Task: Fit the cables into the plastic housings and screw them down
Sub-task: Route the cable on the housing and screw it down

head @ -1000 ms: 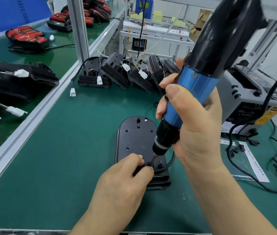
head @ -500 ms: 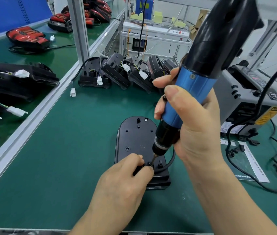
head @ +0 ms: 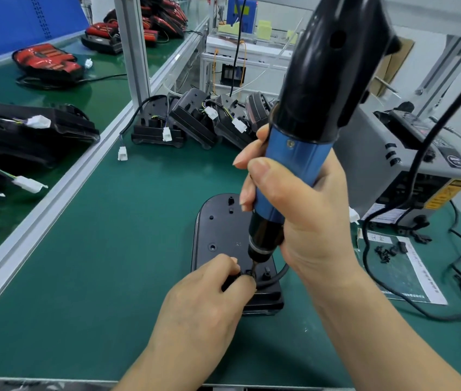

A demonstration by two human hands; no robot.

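A black plastic housing lies flat on the green mat in front of me. A black cable leaves its near right end. My left hand pinches a small black part at the housing's near end, right beside the driver bit. My right hand grips a blue and black electric screwdriver, held nearly upright with its bit pressed down onto the housing next to my left fingertips.
Several black housings with white connectors lean in a row at the back. A grey machine stands at right with black cords and a paper sheet bearing small black parts. An aluminium rail borders the left.
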